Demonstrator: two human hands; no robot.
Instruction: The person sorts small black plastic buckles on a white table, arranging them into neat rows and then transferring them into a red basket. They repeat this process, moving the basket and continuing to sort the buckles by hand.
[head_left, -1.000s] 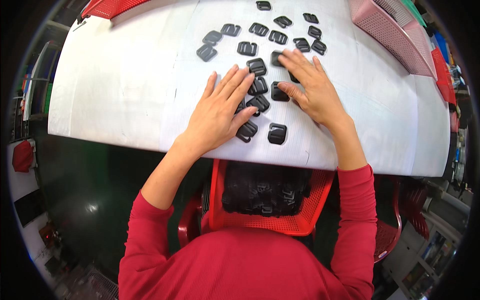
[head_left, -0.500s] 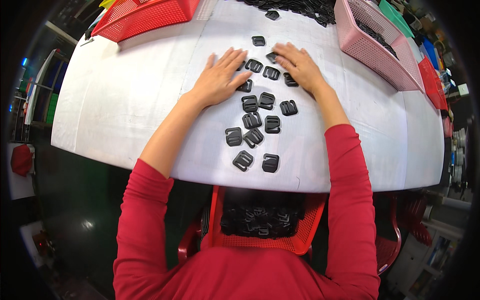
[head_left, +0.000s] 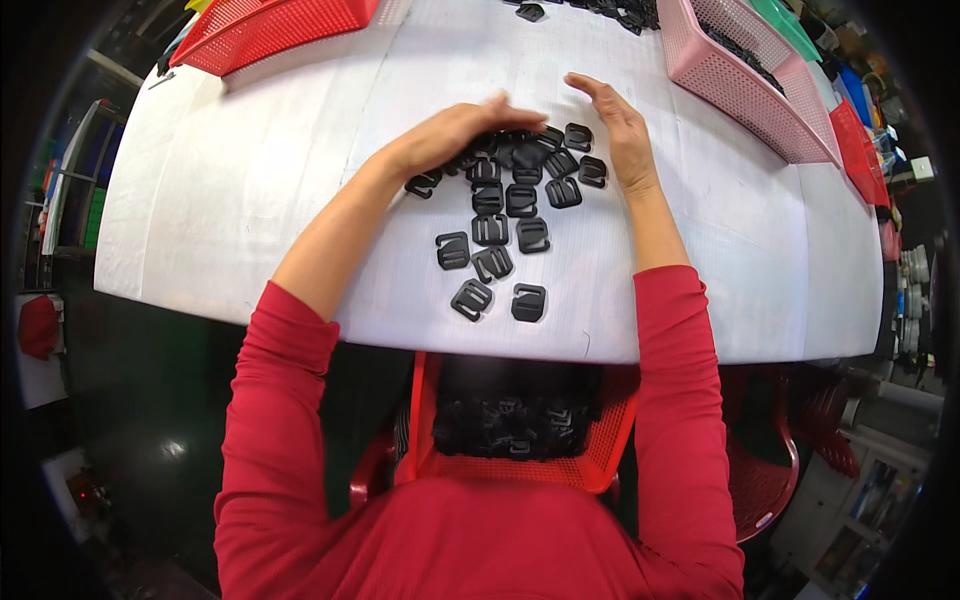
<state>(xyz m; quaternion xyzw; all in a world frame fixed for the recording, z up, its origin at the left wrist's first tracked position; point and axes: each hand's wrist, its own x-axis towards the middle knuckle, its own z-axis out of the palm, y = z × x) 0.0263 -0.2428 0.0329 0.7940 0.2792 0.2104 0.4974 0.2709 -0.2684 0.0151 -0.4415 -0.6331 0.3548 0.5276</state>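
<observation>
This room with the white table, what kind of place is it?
Probably a small workshop for sorting or assembly: black plastic buckles lie spread on the white table, with a red basket and a pink basket holding more.

A small workshop: a white table strewn with black plastic buckles, red basket at 11 o'clock, pink basket at 1 o'clock.

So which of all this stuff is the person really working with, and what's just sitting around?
In use:
- left hand and right hand, cupped around the heap
- black plastic buckles on the white table
- red basket of buckles below the table edge

Lying about:
- red tray
- pink basket
</observation>
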